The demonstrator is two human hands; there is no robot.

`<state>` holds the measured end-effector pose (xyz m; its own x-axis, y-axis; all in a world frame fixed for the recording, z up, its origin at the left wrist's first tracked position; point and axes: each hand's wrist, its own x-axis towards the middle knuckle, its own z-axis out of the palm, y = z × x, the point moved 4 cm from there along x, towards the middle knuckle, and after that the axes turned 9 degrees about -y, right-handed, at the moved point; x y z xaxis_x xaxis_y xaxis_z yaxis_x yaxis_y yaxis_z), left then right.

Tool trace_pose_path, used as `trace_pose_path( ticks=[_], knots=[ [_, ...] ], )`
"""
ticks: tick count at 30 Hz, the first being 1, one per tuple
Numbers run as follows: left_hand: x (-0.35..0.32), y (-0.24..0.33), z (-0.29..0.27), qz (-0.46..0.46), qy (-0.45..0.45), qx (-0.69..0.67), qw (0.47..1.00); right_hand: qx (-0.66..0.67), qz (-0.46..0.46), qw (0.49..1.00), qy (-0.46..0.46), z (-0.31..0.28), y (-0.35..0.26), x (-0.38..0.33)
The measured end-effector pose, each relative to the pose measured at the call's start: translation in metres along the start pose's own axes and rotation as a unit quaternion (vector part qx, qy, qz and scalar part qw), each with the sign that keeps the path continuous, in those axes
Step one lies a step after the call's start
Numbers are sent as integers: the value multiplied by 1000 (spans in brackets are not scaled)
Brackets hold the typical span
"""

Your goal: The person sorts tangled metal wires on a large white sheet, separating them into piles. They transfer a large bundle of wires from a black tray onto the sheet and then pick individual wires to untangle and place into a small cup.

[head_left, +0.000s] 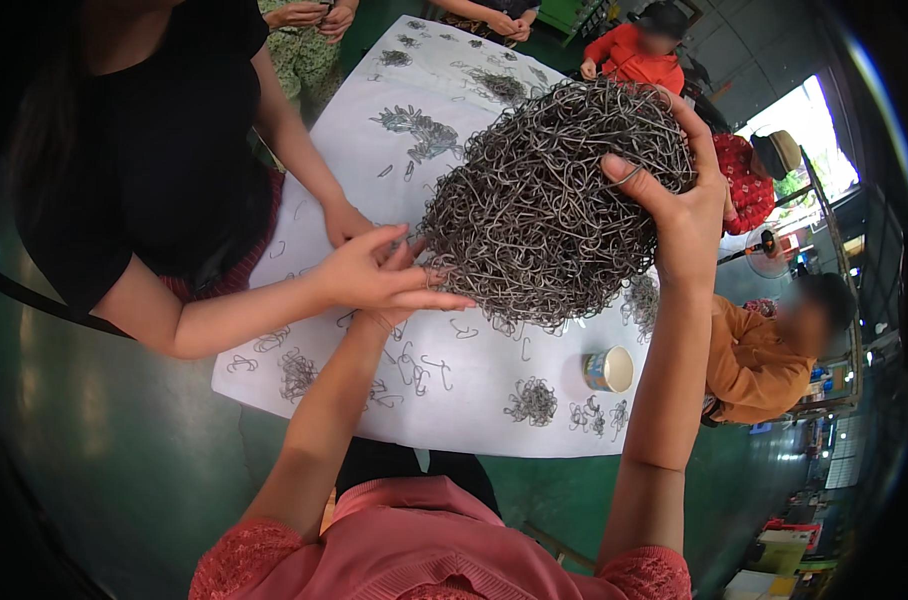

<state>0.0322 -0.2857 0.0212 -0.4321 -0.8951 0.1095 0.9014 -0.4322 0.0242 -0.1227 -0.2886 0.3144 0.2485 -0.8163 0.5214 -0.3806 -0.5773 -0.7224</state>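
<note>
Grey, dull steel wire fills the right hand: its fingers curl over the top and far side of a large, springy tangled ball of bent grey wire hooks, thumb pressed into the near face, lifting the mass above the worktop. The left hand reaches in at the ball's lower left edge, mostly hidden beneath a co-worker's hand, so I cannot tell whether it grips anything. That co-worker, in a black short-sleeved top, has fingers stretched flat toward the tangle and a second hand resting on the sheet behind. Below the ball lies the worktop under a smooth white paper cover, scattered with single hooks and small wiry clumps. 1 small round paper cup lies near the right edge. Further clumps sit toward the far end.
</note>
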Motion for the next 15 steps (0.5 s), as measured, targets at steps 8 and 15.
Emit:
trace_pose_path(
  ticks=[8,15],
  knots=[
    [17,2,-31,46,126,71,988,11,-10,1000,-5,18,13,10],
    [13,0,-31,41,180,115,976,-5,-11,1000,-18,27,28,10]
  ],
)
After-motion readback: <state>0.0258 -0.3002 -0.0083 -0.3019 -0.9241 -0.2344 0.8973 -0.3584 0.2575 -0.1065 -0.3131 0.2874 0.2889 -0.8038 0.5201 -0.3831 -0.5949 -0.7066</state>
